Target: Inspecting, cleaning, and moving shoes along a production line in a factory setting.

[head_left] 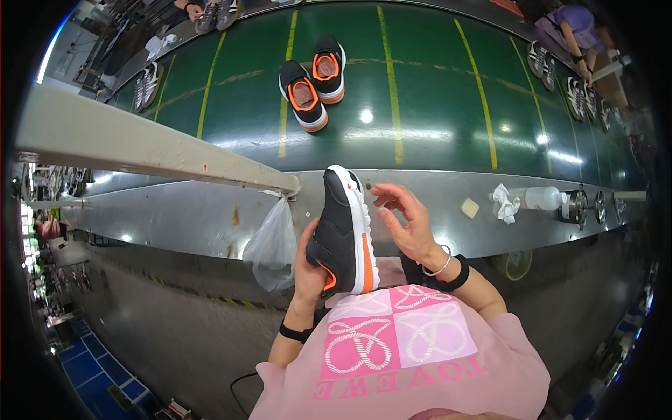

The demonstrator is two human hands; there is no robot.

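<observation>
My left hand [306,269] grips a black sneaker [337,231] by its heel end. The sneaker is tilted on its side, toe pointing away from me, with its white and orange sole facing right. Orange lining shows at its collar, and a small red mark sits on the white sole edge near the toe. Just right of the toe, my right hand [406,220] is raised with fingers bent and apart, and I see nothing in it. Beyond them, a pair of black sneakers with orange lining [302,98] stands on the green conveyor belt [434,98].
A beige metal bar [154,143] crosses at left, with a clear plastic bag [271,245] hanging near its end. On the steel ledge [420,241] lie a cream square pad [470,208], crumpled white tissue [504,203] and a white bottle [542,199]. Other people handle shoes across the belt.
</observation>
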